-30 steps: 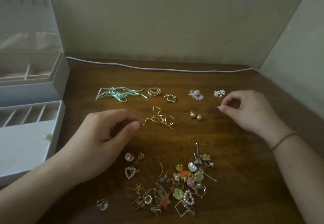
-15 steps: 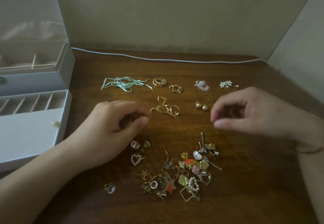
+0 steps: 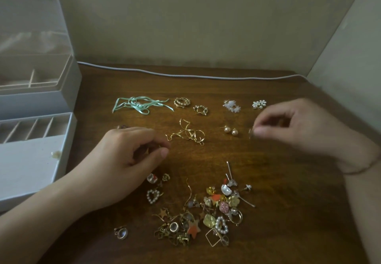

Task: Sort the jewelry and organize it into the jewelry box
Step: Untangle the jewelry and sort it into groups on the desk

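Dark wood makes up your desk point(image 3: 288, 212), set in a corner of plain walls with a white cable point(image 3: 185, 75) along its back edge. At far left stands the jewelry box point(image 3: 68, 90), lid up, its pulled-out tray point(image 3: 31, 160) in front. Your left hand point(image 3: 123, 166) rests on the desk beside the tray, fingers curled toward the thumb; whether that grip holds anything, you cannot tell. Behind it lies a mint ribbon point(image 3: 140, 104), then two gold rings point(image 3: 182, 101), a tangle of gold hooks point(image 3: 188, 133) and two pearl studs point(image 3: 231, 130). Nearest you sits the unsorted pile point(image 3: 206, 214). Your right hand point(image 3: 305, 127) hovers right of the studs, its grip pinching a small blurred piece point(image 3: 251, 133).
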A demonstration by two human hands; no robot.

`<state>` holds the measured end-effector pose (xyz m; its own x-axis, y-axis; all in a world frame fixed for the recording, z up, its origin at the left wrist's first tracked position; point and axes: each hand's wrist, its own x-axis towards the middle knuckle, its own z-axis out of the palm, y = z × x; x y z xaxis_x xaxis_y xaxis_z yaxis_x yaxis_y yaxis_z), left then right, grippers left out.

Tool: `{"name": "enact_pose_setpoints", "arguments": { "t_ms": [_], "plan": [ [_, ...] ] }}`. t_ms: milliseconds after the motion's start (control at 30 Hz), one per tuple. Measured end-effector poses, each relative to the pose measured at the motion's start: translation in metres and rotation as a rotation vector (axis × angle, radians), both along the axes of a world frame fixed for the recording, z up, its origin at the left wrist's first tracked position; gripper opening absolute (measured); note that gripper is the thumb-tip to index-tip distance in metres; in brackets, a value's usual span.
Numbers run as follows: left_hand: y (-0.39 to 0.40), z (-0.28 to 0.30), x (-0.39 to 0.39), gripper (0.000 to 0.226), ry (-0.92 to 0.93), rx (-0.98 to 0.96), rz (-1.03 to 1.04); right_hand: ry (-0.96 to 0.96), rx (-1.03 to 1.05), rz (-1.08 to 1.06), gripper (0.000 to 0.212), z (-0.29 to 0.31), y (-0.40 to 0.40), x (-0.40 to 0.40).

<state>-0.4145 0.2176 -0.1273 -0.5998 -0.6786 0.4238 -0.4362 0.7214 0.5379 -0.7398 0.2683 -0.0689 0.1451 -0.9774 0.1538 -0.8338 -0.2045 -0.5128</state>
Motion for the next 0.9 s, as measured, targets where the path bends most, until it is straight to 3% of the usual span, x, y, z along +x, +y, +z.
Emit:
{"name": "enact_pose_setpoints", "arguments": {
  "t_ms": [100,200,333,500,633,800,900],
  "plan": [
    [0.0,0.0,0.0,0.023,-0.002,0.0,-0.003,0.044,-0.229,-0.337,0.014,-0.012,-0.012,-0.023],
    [0.001,0.001,0.0,0.022,-0.003,-0.001,-0.001,0.091,-0.156,-0.443,0.018,-0.029,-0.023,-0.032],
    [-0.001,0.001,0.001,0.028,0.022,0.0,0.033,0.181,0.029,-0.42,0.012,-0.031,-0.027,-0.034],
    [-0.001,-0.001,0.001,0.023,0.031,0.007,0.059,0.111,-0.017,-0.393,0.009,-0.031,-0.027,-0.025],
    [-0.001,-0.001,0.001,0.016,0.02,0.005,0.068,0.256,0.048,-0.271,0.024,-0.038,-0.029,-0.012],
    [-0.002,-0.003,0.001,0.018,0.02,0.003,0.072,0.284,0.009,-0.242,0.013,-0.038,-0.028,-0.002],
    [-0.003,-0.003,0.001,0.019,0.014,0.004,0.058,0.292,0.015,-0.216,0.02,-0.037,-0.029,0.0]
  ]
}}
